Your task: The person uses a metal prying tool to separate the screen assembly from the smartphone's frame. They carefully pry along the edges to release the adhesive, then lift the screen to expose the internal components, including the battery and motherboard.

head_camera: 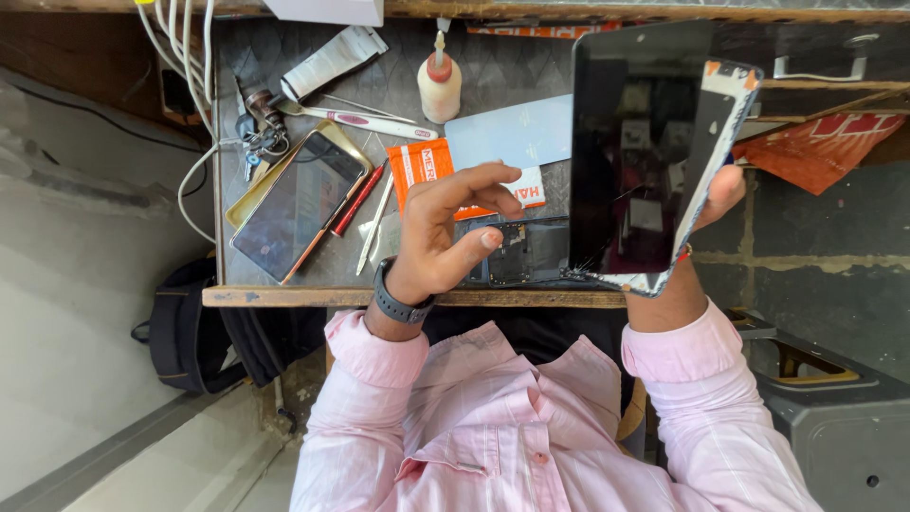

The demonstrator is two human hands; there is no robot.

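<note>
Small dark workbench (pixel 531 71) with a worn wooden front edge, set against a grey block wall, seen from above past pink shirt sleeves.

Right hand (pixel 706 204) raised over the bench's right end, closed around the back of a detached phone screen (pixel 630 142). Screen held nearly upright, dark glass toward the camera, cracked at its lower edge, thumb tip showing past its right side.

Left hand (pixel 441 237) hovering over the front edge near the middle, holding nothing, fingers loosely curled and half open, thumb stretched right toward the screen. Black watch (pixel 398 303) on that wrist.

Open phone body (pixel 521 251) lying flat at the front edge, between the two hands, inner circuit parts exposed, partly hidden by the left hand and the held screen.

Just behind the left hand, an orange and white packet (pixel 422 166). Beside that, toward the bench's middle, a pale blue sheet (pixel 512 133). Left of the packet, a red pen (pixel 358 199) and a white tool (pixel 375 223) lying side by side.

Toward the left edge, a second phone (pixel 299 204) with dark glass, resting aslant on a gold tray (pixel 248 204).

Along the back edge: a small glue bottle (pixel 440 81) with a red collar, standing upright; a toothbrush (pixel 365 121); a crumpled white tube (pixel 332 62); a bunch of keys (pixel 261 133) at the back left corner, beside white cables (pixel 185 47).

Black backpack (pixel 185 332) on the floor below the left edge.
</note>
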